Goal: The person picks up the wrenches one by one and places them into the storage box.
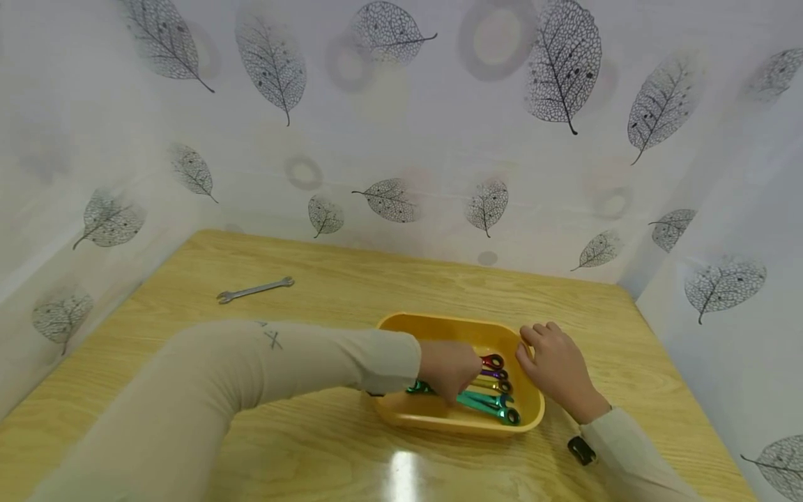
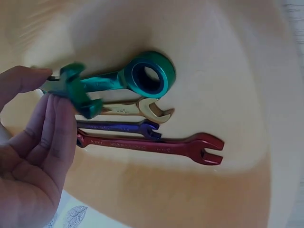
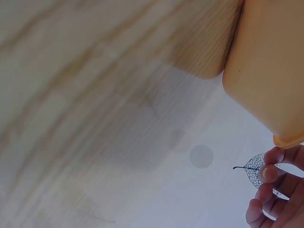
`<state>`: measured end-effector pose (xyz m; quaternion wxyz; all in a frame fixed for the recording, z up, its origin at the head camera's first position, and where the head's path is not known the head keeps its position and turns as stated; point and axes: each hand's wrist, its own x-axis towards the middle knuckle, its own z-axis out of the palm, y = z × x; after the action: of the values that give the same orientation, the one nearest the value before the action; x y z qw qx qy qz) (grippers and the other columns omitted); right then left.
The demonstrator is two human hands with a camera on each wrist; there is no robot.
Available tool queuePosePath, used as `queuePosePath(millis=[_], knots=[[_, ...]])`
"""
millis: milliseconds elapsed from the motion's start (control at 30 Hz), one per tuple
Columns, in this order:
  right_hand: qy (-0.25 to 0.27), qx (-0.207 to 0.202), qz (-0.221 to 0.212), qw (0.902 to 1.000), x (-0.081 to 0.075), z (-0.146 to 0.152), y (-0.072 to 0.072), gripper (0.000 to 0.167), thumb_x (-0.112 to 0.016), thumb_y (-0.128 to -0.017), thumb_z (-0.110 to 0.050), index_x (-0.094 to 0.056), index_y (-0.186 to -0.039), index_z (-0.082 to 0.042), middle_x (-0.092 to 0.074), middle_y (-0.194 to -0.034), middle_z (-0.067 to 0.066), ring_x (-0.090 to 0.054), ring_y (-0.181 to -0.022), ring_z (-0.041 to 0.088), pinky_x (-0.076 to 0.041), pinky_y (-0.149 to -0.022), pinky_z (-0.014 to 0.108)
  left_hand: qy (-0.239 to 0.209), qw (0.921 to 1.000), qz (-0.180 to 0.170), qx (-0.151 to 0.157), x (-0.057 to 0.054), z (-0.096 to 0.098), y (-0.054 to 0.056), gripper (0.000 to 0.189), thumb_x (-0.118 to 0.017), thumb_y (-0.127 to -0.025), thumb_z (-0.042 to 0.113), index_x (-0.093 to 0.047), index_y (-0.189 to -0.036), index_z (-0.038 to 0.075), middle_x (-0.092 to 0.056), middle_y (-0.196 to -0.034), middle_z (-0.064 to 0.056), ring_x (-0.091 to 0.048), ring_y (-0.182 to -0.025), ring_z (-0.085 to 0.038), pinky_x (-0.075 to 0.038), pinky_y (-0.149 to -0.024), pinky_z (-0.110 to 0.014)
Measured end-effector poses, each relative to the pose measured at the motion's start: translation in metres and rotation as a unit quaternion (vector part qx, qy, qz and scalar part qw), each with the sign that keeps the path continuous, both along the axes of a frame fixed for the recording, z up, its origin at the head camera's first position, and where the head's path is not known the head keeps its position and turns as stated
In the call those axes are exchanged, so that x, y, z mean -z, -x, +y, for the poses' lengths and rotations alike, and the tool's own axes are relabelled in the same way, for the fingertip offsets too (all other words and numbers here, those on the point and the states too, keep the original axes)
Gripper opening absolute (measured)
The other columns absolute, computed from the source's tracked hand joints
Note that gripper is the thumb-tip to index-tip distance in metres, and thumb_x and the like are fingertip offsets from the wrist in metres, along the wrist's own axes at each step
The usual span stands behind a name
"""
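Observation:
My left hand (image 1: 448,366) reaches down into a yellow plastic basin (image 1: 452,423). In the left wrist view its thumb and fingers pinch a shiny green ratchet wrench (image 2: 78,90) close to the open-jaw end. Another green wrench (image 2: 107,81) with a ring end lies just behind it. Beside these, a gold wrench (image 2: 123,109), a purple wrench (image 2: 116,126) and a red wrench (image 2: 156,145) lie side by side on the basin's floor. My right hand (image 1: 558,366) grips the basin's rim at the far right corner, thumb on the inner side, fingers bent outside.
A silver open-ended wrench (image 1: 255,289) lies on the wooden table (image 1: 326,279) at the back left, outside the basin. Leaf-patterned walls (image 1: 401,139) close in the table at the back and both sides. A small black device (image 1: 582,450) is by the right wrist.

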<state>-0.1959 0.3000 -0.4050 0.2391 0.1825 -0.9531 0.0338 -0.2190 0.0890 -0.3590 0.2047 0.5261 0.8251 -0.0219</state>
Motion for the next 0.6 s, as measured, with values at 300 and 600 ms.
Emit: queuePosePath(millis=[300, 600], knots=[[0.000, -0.002, 0.001, 1.0000, 0.000, -0.001, 0.000, 0.020, -0.062, -0.080, -0.010, -0.045, -0.069, -0.011, -0.034, -0.060, -0.002, -0.027, -0.058, 0.015, -0.025, -0.056, 0.026, 0.022, 0.9996, -0.015, -0.010, 0.008, 0.002, -0.002, 0.046, -0.066, -0.078, 0.006, -0.033, -0.048, 0.016, -0.027, -0.044, 0.005, -0.020, -0.043, -0.006, -0.017, -0.044, -0.019], [0.001, 0.000, 0.001, 1.0000, 0.000, -0.001, -0.001, 0.021, -0.062, -0.080, -0.009, -0.045, -0.069, -0.011, -0.033, -0.059, -0.002, -0.026, -0.058, 0.015, -0.024, -0.057, 0.026, 0.010, 0.9998, -0.014, -0.011, 0.018, 0.001, -0.004, 0.043, -0.066, -0.078, 0.004, -0.033, -0.052, 0.016, -0.025, -0.047, 0.005, -0.019, -0.044, -0.006, -0.017, -0.044, -0.020]])
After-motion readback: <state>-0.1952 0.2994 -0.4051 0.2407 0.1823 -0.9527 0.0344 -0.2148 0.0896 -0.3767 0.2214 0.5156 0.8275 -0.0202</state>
